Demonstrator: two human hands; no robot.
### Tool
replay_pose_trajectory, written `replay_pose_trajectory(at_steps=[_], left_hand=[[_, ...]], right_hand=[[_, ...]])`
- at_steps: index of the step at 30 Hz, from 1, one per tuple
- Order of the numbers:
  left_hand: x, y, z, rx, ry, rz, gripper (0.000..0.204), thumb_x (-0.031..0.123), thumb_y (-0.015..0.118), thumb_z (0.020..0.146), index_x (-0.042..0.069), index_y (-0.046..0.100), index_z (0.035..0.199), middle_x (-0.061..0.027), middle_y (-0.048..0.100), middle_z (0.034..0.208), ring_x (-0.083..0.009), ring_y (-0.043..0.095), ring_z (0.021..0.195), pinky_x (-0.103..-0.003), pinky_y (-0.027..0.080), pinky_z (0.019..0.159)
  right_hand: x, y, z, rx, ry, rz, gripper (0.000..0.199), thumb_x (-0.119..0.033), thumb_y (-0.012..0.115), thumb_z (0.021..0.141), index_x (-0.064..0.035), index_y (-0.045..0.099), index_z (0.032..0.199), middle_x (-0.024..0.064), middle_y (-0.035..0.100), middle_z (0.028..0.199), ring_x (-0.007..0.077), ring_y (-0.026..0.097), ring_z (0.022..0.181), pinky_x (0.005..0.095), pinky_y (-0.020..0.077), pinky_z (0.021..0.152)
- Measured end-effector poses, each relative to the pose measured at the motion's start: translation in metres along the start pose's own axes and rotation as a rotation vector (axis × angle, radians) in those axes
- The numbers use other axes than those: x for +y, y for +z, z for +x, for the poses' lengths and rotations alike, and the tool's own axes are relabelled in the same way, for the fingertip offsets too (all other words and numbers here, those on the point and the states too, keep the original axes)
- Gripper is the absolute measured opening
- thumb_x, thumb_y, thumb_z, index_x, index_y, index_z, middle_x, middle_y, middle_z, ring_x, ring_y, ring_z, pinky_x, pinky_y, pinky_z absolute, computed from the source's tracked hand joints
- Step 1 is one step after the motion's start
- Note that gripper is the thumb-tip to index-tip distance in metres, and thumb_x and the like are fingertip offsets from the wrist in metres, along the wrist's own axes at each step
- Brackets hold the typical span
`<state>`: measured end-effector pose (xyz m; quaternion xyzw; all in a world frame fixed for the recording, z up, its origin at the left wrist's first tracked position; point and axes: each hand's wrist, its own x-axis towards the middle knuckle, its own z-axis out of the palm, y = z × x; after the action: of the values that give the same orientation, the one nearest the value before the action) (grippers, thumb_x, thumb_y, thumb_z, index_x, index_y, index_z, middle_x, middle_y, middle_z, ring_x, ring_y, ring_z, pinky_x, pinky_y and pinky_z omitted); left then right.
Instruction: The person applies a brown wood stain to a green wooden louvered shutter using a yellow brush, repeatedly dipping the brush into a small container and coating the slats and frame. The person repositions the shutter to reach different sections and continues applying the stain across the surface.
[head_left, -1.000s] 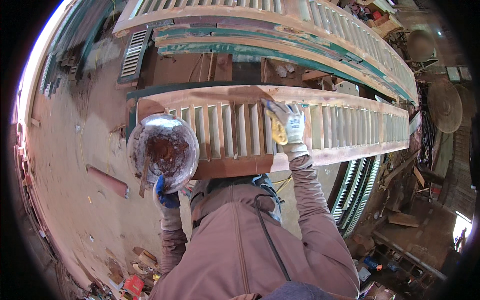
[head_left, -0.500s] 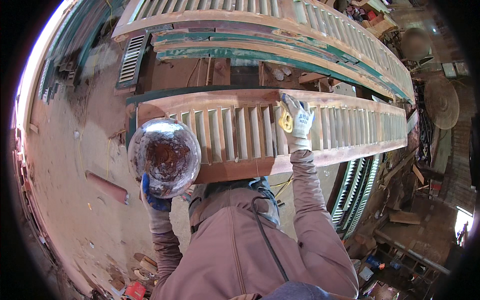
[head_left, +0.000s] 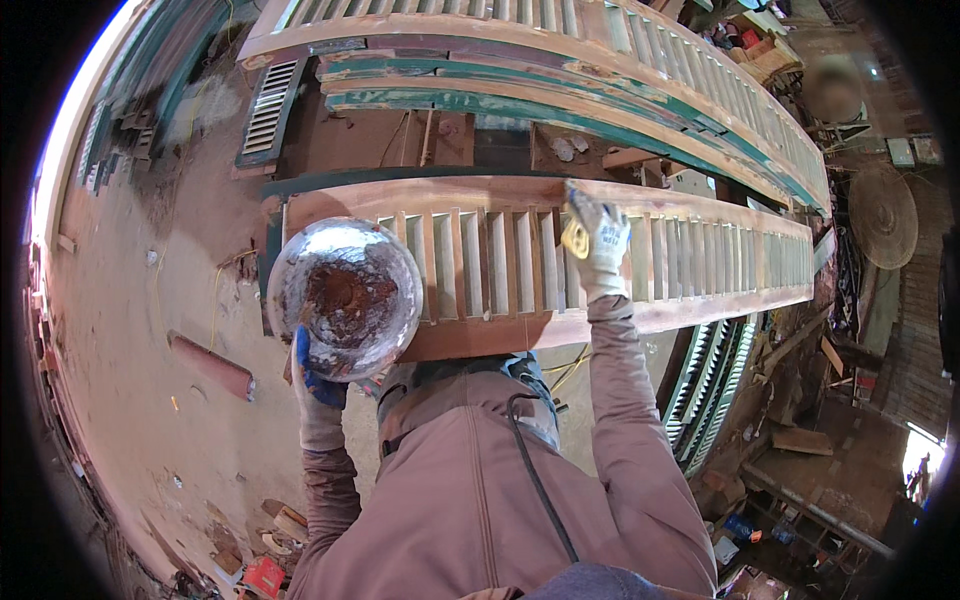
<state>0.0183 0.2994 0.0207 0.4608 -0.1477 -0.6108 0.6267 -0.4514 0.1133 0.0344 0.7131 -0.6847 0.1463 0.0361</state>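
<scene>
My left hand (head_left: 322, 388), in a pale work glove with blue-coated fingers, grips the near-left rim of a round metal bowl (head_left: 398, 290). Reddish-brown material (head_left: 345, 295) lies in its smeared bottom. The bowl hangs over the left end of a louvred wooden shutter (head_left: 460, 335) that stretches across in front of me. My right hand (head_left: 602, 245), gloved likewise, is closed round a small yellow thing (head_left: 576, 240) with a rounded end; its kind does not show clearly. That hand is over the slats, its fingertips near the shutter's far rail.
Beyond it lies a stack of shutters (head_left: 560, 90) in bare wood and green. A small louvred panel (head_left: 268, 110) stands at far left. Green shutters (head_left: 710, 390) lean at right. A reddish roll (head_left: 212, 365) rests on the floor, and a person (head_left: 832, 88) is far right.
The bowl in my left hand has shifted slightly right and away from me. My right hand stays about where it was on the shutter, still holding the yellow thing.
</scene>
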Motion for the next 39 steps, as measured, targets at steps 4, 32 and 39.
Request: replay_pose_trajectory(at_steps=[4, 32, 39], left_hand=[[0.015, 0.029, 0.004, 0.137, -0.157, -0.068, 0.054, 0.034, 0.042, 0.110, 0.006, 0.035, 0.157, -0.0097, 0.041, 0.159, -0.0290, 0.046, 0.141, -0.048, 0.045, 0.114], [0.042, 0.053, -0.001, -0.105, -0.140, 0.161, 0.058, 0.035, 0.039, 0.112, 0.003, 0.029, 0.159, -0.0101, 0.040, 0.158, -0.0212, 0.041, 0.144, -0.037, 0.037, 0.118], [0.026, 0.039, 0.001, -0.095, 0.001, 0.319, 0.059, 0.031, 0.041, 0.111, -0.002, 0.028, 0.158, -0.0129, 0.034, 0.161, -0.0207, 0.035, 0.146, -0.035, 0.027, 0.121]], right_hand=[[-0.027, 0.004, -0.005, -0.025, -0.203, 0.051, 0.043, -0.026, 0.068, 0.084, -0.0254, 0.069, 0.127, -0.0020, 0.071, 0.120, 0.0220, 0.063, 0.106, 0.0426, 0.0474, 0.090], [-0.087, 0.022, -0.009, -0.005, -0.210, -0.092, 0.033, -0.030, 0.068, 0.085, -0.0211, 0.074, 0.116, -0.0036, 0.073, 0.119, 0.0194, 0.063, 0.110, 0.0432, 0.0442, 0.096], [-0.162, -0.061, -0.015, -0.039, -0.201, 0.266, 0.033, -0.017, 0.065, 0.096, -0.0090, 0.067, 0.128, 0.0087, 0.072, 0.117, 0.0283, 0.068, 0.106, 0.0416, 0.0503, 0.098]])
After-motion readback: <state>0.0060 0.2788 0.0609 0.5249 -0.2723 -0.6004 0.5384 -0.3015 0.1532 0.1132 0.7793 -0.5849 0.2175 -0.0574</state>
